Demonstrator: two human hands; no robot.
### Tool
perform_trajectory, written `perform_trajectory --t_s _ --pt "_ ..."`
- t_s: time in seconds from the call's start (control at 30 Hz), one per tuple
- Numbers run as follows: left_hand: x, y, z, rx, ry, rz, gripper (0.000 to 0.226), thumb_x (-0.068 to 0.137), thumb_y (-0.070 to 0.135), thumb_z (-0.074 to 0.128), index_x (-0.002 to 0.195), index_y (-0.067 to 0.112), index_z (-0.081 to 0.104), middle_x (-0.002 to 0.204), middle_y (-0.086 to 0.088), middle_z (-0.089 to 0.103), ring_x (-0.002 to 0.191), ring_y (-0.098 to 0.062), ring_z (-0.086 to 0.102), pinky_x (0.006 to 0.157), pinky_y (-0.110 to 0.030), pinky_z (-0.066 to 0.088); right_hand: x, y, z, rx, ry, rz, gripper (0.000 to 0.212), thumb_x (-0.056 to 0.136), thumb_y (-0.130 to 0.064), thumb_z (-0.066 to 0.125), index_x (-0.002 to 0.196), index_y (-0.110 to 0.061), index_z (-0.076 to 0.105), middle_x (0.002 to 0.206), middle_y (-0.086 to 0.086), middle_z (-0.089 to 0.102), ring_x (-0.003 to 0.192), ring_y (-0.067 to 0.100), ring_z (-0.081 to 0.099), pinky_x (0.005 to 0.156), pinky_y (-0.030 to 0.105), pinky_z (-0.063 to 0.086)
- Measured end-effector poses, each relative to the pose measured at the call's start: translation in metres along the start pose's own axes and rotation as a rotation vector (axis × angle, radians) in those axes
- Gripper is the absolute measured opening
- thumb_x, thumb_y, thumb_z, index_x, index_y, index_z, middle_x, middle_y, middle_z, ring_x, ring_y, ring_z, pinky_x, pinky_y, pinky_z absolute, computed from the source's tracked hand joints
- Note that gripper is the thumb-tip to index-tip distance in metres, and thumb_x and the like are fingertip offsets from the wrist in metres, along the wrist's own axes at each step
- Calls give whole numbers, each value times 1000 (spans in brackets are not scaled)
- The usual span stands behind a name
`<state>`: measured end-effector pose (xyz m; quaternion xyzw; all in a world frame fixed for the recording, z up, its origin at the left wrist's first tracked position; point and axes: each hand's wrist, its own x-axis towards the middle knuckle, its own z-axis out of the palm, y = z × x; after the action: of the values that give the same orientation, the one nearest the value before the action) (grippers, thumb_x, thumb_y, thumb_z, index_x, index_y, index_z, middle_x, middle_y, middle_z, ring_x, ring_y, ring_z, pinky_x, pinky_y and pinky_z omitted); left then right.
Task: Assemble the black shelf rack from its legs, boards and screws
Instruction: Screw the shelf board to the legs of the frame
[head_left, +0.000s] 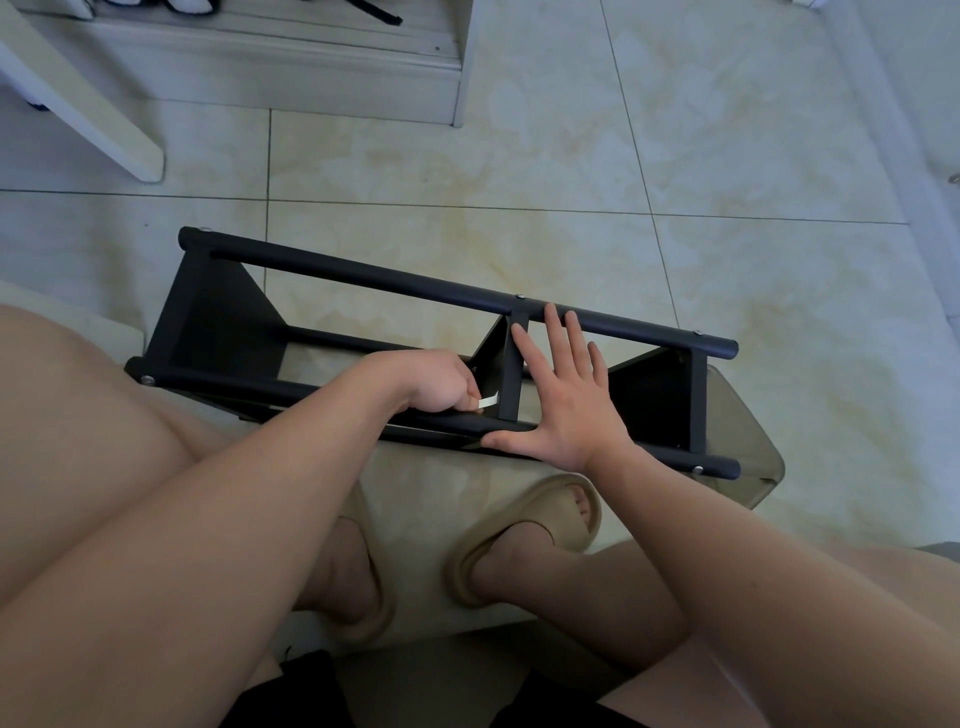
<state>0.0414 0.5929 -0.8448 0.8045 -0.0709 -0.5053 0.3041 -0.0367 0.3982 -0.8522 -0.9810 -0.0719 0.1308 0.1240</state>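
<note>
The black shelf rack lies on its side on the tiled floor, just ahead of the seated person's feet. Three of its tubular legs show plainly: two on top and one lower down inside the frame. Any fourth leg is hidden. Three boards stand between the legs, one at each end of the rack and a middle board right of centre. Five screw heads can be counted on the legs, where the boards meet them.

The left hand is curled tight inside the rack, just left of the middle board. It pinches a small pale metal tool, whose tip points at that board's lower edge. What kind of tool it is cannot be told.

The right hand lies flat and wide on top of the rack, fingers spread. Its thumb rests along the near leg, and its longest fingers reach the far leg, just right of the middle board.

Under the rack's right end sits a smoky translucent object. On the near side of the rack are two feet in two beige slippers. Well beyond the rack's left end stands a white furniture leg.
</note>
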Motion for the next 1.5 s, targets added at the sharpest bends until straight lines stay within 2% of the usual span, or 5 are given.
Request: perform_trajectory --t_s 0.43,0.57,0.67,0.77,1.5 --pt "-1 5 -6 49 145 163 26 87 20 68 68 37 68 77 18 68 74 -5 62 66 -25 45 0 1 1 12 5 -5 125 62 -98 44 162 -36 0 168 2 -23 152 22 -29 124 54 -4" --pt "3 6 3 -225 128 119 19 94 18 61 80 27 71 84 6 68 83 -12 63 79 -31 54 0 1 1 8 4 -7 125 62 -97 44 162 -36 0 168 2 -23 152 22 -29 125 55 -2" --pt "7 6 6 -406 132 55 10 97 23 63 89 19 69 95 1 71 90 -10 68 69 -25 54 0 1 1 2 6 -9 125 62 -98 43 162 -36 0 168 3 -20 153 24 -27 125 57 0" --pt "7 7 7 -525 140 16 9 97 21 64 92 15 67 84 -1 74 78 -8 72 60 -20 53 0 1 1 -1 2 -6 125 62 -98 43 162 -36 0 168 3 -21 153 24 -27 125 56 0" --pt "8 13 14 -504 272 3 8 93 22 68 85 19 69 80 4 74 72 -6 67 69 -24 51 1 2 3 3 17 -12 125 63 -98 44 162 -35 0 169 3 -20 153 25 -26 125 57 2"
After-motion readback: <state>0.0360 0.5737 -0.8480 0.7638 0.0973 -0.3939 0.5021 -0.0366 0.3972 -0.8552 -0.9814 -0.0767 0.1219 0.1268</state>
